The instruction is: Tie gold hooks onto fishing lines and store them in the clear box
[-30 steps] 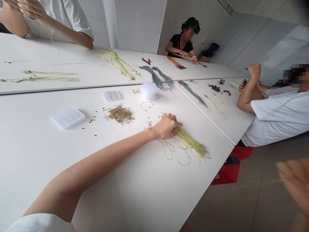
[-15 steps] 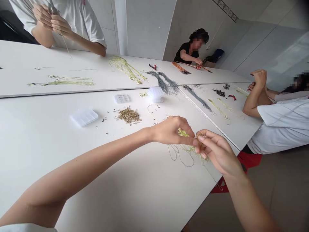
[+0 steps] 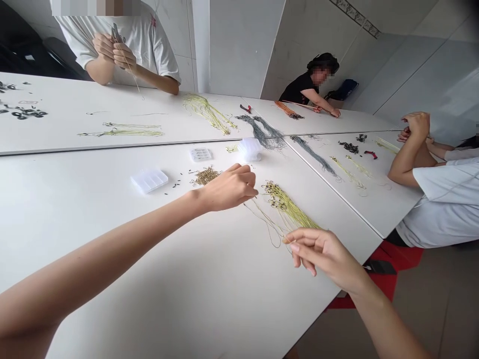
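Yellow-green cords (image 3: 290, 212) lie in a bundle on the white table (image 3: 112, 249) in the head view, slanting toward its near right edge. A few thin loose strands (image 3: 267, 222) curl just beside them. The left hand (image 3: 228, 189) hovers just left of the bundle's upper end. Its grip is closed, the fingers curled in and the thumb against the forefinger. A strand leads off from under it, too fine to tell whether it is pinched. The right hand (image 3: 325, 254) sits at the bundle's lower end. Thumb and forefinger tips meet in a tight grip and the other fingers hang loose. I cannot tell if a strand lies between them.

Behind the left hand is a heap of brass hooks (image 3: 205, 175), with small dark bits scattered beside it and a flat clear box (image 3: 149, 180) farther left. Grey cords (image 3: 266, 132) and red pliers (image 3: 246, 107) lie farther back. Across the table a person in a white shirt (image 3: 157, 35) holds a strand up in both hands.
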Motion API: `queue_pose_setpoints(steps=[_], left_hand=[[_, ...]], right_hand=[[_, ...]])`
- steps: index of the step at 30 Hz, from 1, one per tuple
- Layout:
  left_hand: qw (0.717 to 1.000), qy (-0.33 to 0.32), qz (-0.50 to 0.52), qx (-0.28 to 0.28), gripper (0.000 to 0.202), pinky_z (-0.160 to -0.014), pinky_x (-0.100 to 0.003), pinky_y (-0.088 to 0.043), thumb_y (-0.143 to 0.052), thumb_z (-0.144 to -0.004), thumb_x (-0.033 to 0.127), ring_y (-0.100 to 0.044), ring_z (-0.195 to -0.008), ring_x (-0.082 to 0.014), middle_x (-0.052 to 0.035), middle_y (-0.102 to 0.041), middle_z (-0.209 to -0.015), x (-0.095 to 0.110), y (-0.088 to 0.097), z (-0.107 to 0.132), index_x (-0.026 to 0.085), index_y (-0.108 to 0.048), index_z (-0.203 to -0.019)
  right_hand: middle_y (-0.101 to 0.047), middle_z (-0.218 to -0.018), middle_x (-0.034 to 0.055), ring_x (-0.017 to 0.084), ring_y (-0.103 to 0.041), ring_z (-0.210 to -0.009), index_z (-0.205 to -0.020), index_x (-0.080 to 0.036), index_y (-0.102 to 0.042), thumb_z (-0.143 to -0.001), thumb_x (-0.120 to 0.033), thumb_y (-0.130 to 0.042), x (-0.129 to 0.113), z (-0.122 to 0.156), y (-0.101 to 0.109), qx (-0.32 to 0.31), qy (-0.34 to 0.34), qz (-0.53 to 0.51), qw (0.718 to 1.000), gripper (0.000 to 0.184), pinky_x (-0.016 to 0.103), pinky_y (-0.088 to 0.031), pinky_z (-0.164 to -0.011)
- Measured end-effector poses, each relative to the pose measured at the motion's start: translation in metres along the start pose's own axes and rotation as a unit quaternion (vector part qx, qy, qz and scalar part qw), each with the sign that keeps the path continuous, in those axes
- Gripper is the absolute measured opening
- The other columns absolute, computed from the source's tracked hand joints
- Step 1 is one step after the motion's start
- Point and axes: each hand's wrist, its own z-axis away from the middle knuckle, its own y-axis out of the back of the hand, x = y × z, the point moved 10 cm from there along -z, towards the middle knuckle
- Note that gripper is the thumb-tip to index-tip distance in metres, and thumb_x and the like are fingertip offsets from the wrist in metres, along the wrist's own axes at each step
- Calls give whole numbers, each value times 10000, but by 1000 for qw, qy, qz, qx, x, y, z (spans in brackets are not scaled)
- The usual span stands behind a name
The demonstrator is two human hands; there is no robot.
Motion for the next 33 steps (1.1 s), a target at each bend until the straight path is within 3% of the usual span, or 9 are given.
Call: queue_pose_setpoints(steps=[7, 10, 16, 23, 29, 33], left_hand=[[998, -15, -46, -35, 285, -756, -359, -358, -452, -948, 124, -520, -828, -201, -82, -654, -842, -12, -31, 26, 217, -715, -891], [998, -9, -43, -39, 271, -758, -366, -356, -467, -930, 111, -528, -824, -206, -83, -651, -816, -19, -36, 29, 215, -711, -878], [997, 1, -38, -61, 246, -753, -360, -354, -485, -914, 109, -534, -833, -210, -81, -656, -812, -28, -47, 32, 211, -705, -879], [995, 51, -32, -77, 303, -759, -358, -363, -437, -928, 106, -540, -860, -214, -83, -680, -866, -42, -50, 35, 220, -718, -941], [992, 99, -30, -69, 281, -764, -348, -393, -435, -953, 192, -537, -864, -217, -93, -668, -901, -32, -42, 37, 196, -711, -1001], [989, 124, -10, -75, 253, -772, -335, -407, -469, -949, 245, -542, -853, -207, -94, -654, -914, -18, -47, 39, 191, -698, -1043]], right_hand=[[-629, -713, 1, 100, -458, -513, -1082, -197, -635, -940, -385, -510, 23, 7, -32, -10, -22, 48, 999, 267, 281, -443, -570], [-623, -735, 3, 140, -540, -636, -1094, -224, -633, -935, -358, -507, 30, 2, -35, 21, 2, 100, 995, 243, 279, -456, -607], [-645, -805, 9, 154, -580, -726, -1045, -228, -649, -919, -264, -506, 23, 0, -51, 1, 74, 169, 983, 194, 278, -472, -673], [-607, -801, 21, 157, -550, -696, -997, -223, -637, -932, -213, -469, 9, 5, -61, -28, 139, 246, 959, 180, 281, -458, -636], [-621, -840, 42, 191, -553, -792, -1008, -221, -639, -932, -188, -482, 1, 5, -64, -41, 193, 305, 932, 178, 309, -449, -695], [-616, -839, 34, 187, -543, -793, -981, -217, -628, -934, -182, -490, 0, 4, -64, -52, 205, 320, 923, 150, 319, -436, -718]])
